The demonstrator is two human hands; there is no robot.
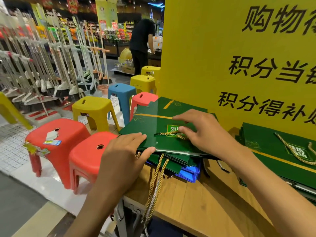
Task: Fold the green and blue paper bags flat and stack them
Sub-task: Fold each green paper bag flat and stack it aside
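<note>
A flat green paper bag (153, 122) with a gold stripe lies on top of a stack at the table's left edge. Under it are more green bags (177, 162) and blue bags (189, 173), with gold and silver rope handles (154, 183) hanging over the edge. My left hand (124, 151) grips the stack's near left corner, thumb on top and fingers underneath. My right hand (203, 132) lies on the top bag with straight fingers, touching its gold rope handle (168, 133). Further green bags (280, 151) lie flat to the right.
The wooden table (196, 206) stands against a tall yellow sign board (222, 57). Red (85, 156), yellow (92, 106) and blue (121, 91) plastic stools crowd the floor on the left. Brooms hang on a rack (42, 65) beyond. A person in black (141, 43) stands far back.
</note>
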